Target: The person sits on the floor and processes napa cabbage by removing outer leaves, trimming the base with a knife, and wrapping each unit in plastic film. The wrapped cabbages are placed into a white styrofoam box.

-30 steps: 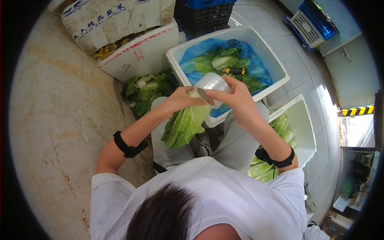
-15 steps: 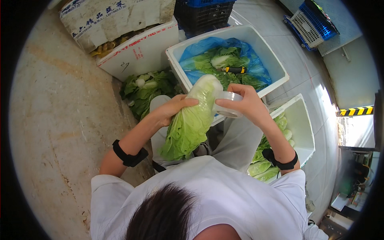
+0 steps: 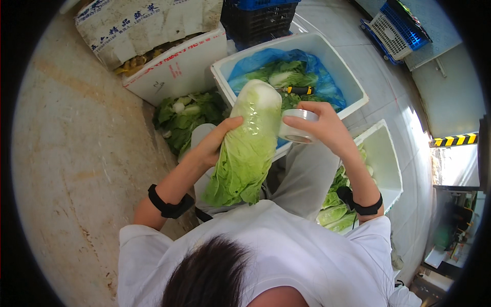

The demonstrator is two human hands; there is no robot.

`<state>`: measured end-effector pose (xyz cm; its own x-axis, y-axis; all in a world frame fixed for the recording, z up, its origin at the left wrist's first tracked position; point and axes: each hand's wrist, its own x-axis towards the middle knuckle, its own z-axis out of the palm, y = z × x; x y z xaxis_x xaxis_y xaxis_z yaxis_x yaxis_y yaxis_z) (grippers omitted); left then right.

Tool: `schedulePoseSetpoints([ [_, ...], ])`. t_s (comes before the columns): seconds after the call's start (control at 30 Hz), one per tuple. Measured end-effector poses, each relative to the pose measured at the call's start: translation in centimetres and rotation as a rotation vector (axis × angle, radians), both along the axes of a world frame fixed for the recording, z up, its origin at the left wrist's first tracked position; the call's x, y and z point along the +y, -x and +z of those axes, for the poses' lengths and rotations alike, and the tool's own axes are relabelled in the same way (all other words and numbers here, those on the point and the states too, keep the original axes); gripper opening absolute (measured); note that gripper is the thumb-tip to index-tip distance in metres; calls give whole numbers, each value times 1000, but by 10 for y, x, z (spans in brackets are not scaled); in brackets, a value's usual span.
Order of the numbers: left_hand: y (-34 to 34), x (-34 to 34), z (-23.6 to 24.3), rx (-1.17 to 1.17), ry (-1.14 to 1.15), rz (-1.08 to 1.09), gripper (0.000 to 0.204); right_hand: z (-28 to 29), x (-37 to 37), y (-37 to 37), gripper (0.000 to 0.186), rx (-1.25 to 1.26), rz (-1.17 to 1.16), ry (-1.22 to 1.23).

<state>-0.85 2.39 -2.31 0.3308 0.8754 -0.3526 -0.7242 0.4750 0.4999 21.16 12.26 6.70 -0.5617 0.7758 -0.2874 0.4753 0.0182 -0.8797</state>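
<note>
A long green napa cabbage (image 3: 248,148) stands over my lap, its white base up and its leafy end down. Clear, shiny tape wraps around its upper part. My left hand (image 3: 217,140) grips the cabbage from its left side, thumb on the front. On the other side, my right hand (image 3: 322,125) is closed on a roll of clear tape (image 3: 300,123), held right beside the cabbage. A knife or similar tool with a yellow and black handle (image 3: 299,90) lies behind, on greens in a white foam box (image 3: 353,106) lined with a blue bag (image 3: 327,77).
A second foam box (image 3: 386,163) with more cabbages (image 3: 337,215) stands at my right. Loose leaves (image 3: 186,117) lie on the floor at left, below a white box (image 3: 179,69) and a worn carton (image 3: 153,25). Dark crates (image 3: 258,23) stand behind; a blue basket (image 3: 404,23) is far right.
The cabbage has turned more upright and its base has moved up and left. My right hand and the tape roll have shifted slightly right and up.
</note>
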Motion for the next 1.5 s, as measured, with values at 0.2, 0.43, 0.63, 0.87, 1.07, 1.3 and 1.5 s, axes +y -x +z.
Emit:
schedulePoseSetpoints([
  [0.2, 18, -3, 7, -70, 33, 93, 70, 1, 9, -15, 38, -38, -8, -152],
  [0.43, 4, -8, -1, -28, -246, 26, 87, -9, 0, -3, 40, 25, 127, -244],
  [0.63, 4, -11, 1, 51, -188, -48, 92, -6, 1, 0, 40, 80, 98, -308],
  [0.87, 17, -6, 31, 582, -335, 38, 91, -12, 7, -1, 52, 58, 118, -341],
  [1.07, 12, 2, 29, 705, -336, 1, 67, -14, 0, 6, 41, -67, 137, -447],
  [1.3, 15, 10, 6, -256, -123, -17, 64, 0, 6, 9, 34, 119, 61, -281],
  [1.5, 9, 6, 3, -38, -210, 127, 72, 14, -1, 15, 29, 120, 99, -294],
])
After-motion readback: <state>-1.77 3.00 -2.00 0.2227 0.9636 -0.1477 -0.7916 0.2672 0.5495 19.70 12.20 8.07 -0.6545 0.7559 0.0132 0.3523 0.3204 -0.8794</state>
